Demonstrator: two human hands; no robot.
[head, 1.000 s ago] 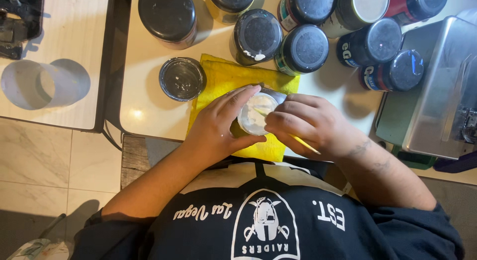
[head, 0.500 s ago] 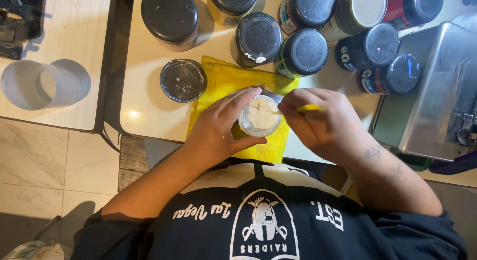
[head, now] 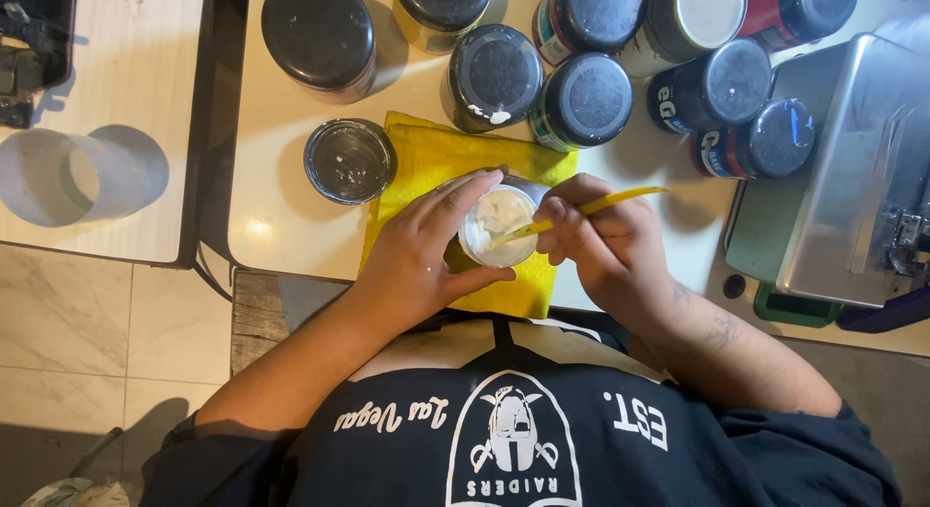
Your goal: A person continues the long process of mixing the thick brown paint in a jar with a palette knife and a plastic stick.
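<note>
The left hand (head: 417,265) was wrapped around a small jar (head: 497,226) of white cream, in the middle of the frame, on a yellow cloth (head: 426,158). The right hand (head: 591,241) pinched a yellow stick (head: 581,209), its tip down in the cream. This looked like the stirring or scooping step. Next, the stick would need a slow, careful lift. An open lid (head: 350,160) lay left of the cloth, and dark jars (head: 586,100) stood above.

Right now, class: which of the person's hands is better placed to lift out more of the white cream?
Probably the right hand: it holds the yellow stick, tip in the open jar. The left hand grips that jar.
</note>
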